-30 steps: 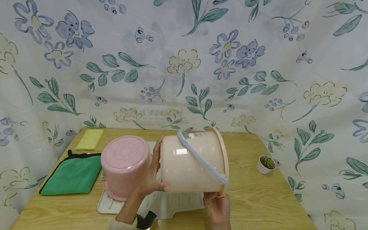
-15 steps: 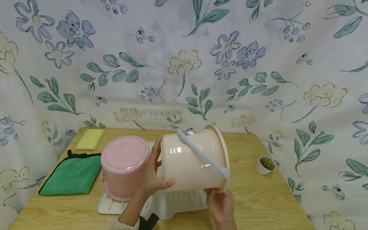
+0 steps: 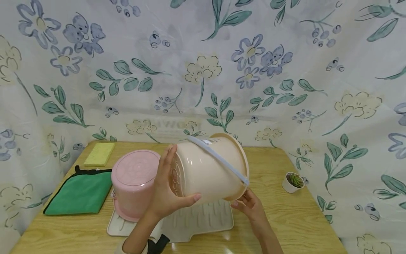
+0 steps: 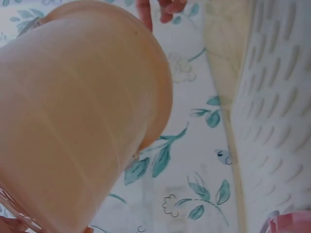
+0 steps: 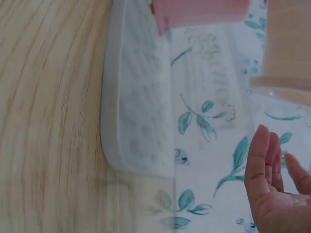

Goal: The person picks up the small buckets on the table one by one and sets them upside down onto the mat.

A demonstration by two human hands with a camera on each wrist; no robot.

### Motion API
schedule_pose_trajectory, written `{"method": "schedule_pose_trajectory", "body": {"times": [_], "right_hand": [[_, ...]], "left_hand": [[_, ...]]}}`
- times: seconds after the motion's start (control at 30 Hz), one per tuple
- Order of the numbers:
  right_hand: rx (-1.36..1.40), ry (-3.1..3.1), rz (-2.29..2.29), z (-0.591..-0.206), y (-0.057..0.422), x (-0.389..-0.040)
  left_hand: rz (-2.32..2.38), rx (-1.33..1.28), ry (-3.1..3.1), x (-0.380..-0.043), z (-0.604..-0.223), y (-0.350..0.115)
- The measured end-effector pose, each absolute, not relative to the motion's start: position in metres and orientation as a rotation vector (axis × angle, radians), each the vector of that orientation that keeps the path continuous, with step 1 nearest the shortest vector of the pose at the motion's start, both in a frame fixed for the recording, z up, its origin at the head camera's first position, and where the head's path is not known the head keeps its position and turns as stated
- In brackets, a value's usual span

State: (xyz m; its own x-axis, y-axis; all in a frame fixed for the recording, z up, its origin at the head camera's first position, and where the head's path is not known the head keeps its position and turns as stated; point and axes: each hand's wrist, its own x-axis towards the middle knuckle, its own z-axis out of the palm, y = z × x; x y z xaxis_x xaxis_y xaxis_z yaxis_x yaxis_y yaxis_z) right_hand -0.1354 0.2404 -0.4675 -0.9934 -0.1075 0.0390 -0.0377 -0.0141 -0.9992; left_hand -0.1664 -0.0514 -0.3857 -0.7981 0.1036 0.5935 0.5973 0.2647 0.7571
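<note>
A cream bucket (image 3: 212,169) with a pale blue handle (image 3: 219,158) is held tilted above a white draining mat (image 3: 203,218), its rim to the right and its base to the left. My left hand (image 3: 165,190) grips it at the base, with fingers on the bottom and the thumb along the side. My right hand (image 3: 253,210) is under the lower rim in the head view. In the right wrist view, that hand (image 5: 277,189) has its fingers extended, with a gap between them and the bucket. The bucket's inside is hidden.
An upside-down pink bucket (image 3: 136,180) stands on the mat's left part. A green cloth (image 3: 79,194) and a yellow sponge (image 3: 99,154) lie on the left of the wooden table (image 3: 279,225). A small potted succulent (image 3: 293,181) stands on the right.
The bucket has tilted, its rim turning up and away so that its base now shows. My right hand has moved right, its fingers loosening from the rim. The left hand keeps its hold.
</note>
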Motion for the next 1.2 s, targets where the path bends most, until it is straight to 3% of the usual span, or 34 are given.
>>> {"method": "schedule_pose_trajectory", "body": {"times": [0.53, 1.2], "right_hand": [[-0.597, 2.474, -1.975, -0.472, 0.263, -0.144], [-0.515, 2.451, -1.731, -0.488, 0.279, -0.145]], "left_hand": [[-1.218, -0.473, -2.218, -0.160, -0.374, -0.049], [-0.997, -0.410, -2.324, -0.156, -0.377, -0.039]]}}
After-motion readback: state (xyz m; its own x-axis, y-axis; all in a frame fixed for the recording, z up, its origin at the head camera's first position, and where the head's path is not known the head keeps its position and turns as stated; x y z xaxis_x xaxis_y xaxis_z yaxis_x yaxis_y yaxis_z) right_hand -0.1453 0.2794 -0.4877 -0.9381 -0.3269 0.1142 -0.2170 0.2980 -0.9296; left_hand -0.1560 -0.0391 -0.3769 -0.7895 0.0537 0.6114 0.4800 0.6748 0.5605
